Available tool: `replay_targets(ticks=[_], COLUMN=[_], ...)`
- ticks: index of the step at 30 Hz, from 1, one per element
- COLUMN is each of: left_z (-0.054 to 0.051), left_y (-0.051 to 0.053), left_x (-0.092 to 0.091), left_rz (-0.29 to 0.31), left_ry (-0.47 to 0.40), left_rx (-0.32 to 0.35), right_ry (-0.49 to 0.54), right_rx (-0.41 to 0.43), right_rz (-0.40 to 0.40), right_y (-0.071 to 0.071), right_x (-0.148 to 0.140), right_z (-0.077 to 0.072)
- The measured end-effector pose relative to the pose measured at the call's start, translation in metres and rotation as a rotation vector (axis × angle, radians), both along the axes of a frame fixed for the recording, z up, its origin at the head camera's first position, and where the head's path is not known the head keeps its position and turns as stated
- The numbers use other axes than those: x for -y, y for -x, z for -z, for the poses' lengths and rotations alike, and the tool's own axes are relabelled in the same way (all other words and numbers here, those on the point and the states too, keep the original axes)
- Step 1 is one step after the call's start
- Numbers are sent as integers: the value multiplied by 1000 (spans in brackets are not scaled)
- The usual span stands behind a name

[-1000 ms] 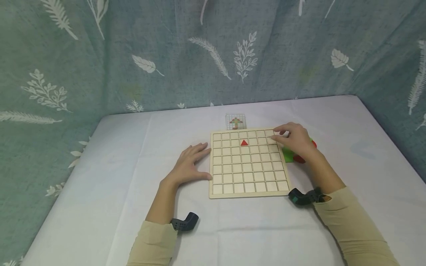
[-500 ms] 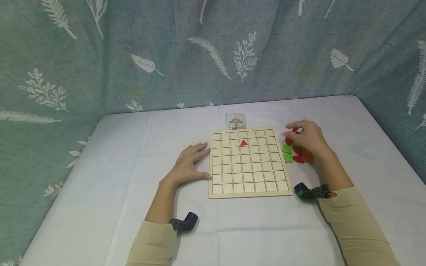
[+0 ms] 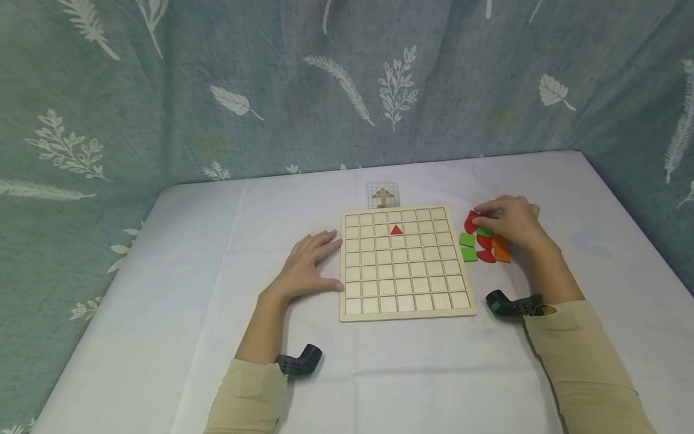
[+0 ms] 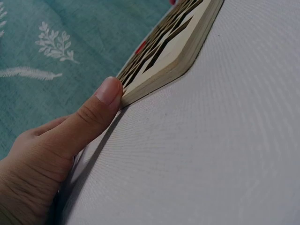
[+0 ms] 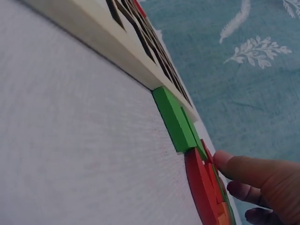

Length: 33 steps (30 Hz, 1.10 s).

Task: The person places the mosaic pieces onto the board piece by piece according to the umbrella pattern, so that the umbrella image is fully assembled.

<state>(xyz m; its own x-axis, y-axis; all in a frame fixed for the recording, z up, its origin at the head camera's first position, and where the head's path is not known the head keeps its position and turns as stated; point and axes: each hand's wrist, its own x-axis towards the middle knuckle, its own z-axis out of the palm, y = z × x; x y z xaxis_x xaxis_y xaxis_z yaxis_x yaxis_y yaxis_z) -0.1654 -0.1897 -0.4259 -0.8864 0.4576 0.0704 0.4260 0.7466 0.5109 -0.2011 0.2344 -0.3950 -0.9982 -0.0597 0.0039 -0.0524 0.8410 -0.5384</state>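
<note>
A square wooden grid board point(image 3: 408, 316) lies on the white cloth, with one red triangle point(image 3: 396, 229) in an upper cell. My left hand point(image 3: 303, 271) rests at the board's left edge, fingers and thumb spread; in the left wrist view the thumb point(image 4: 89, 117) touches the board's near corner. To the right of the board, my right hand point(image 3: 512, 220) hovers over loose pieces, thumb and forefinger apart at a red rounded piece point(image 3: 470, 224). Around it lie green squares point(image 3: 468, 254), red curved pieces point(image 3: 486, 256) and orange pieces point(image 3: 502, 251). In the right wrist view the thumb point(image 5: 243, 166) is beside the pieces.
A small clear card point(image 3: 382, 195) with a gridded coloured picture lies just behind the board. The white-covered table point(image 3: 179, 289) is bounded at the back by a blue-green leaf-patterned curtain point(image 3: 244, 138).
My right hand has moved from the board's upper right corner rightward to the loose pieces, uncovering several of them. The left hand has stayed at the board's left edge.
</note>
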Motion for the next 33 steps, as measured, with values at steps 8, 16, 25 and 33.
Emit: replay_targets(ticks=[8,16,25,33], left_z=[-1,-1,-1,1], left_y=[1,1,0,1], left_x=[0,0,0,1], left_rz=[1,4,5,10], left_ry=[5,2,-3,-6], left_rx=[15,7,-4,-19], right_ry=[0,-25,0,68], right_rx=[-31,-92,-155,-178], right_rz=[-11,-12,-30,-80], right_y=[2,7,8,5], right_x=[2,8,12,18], right_z=[4,9,10,7])
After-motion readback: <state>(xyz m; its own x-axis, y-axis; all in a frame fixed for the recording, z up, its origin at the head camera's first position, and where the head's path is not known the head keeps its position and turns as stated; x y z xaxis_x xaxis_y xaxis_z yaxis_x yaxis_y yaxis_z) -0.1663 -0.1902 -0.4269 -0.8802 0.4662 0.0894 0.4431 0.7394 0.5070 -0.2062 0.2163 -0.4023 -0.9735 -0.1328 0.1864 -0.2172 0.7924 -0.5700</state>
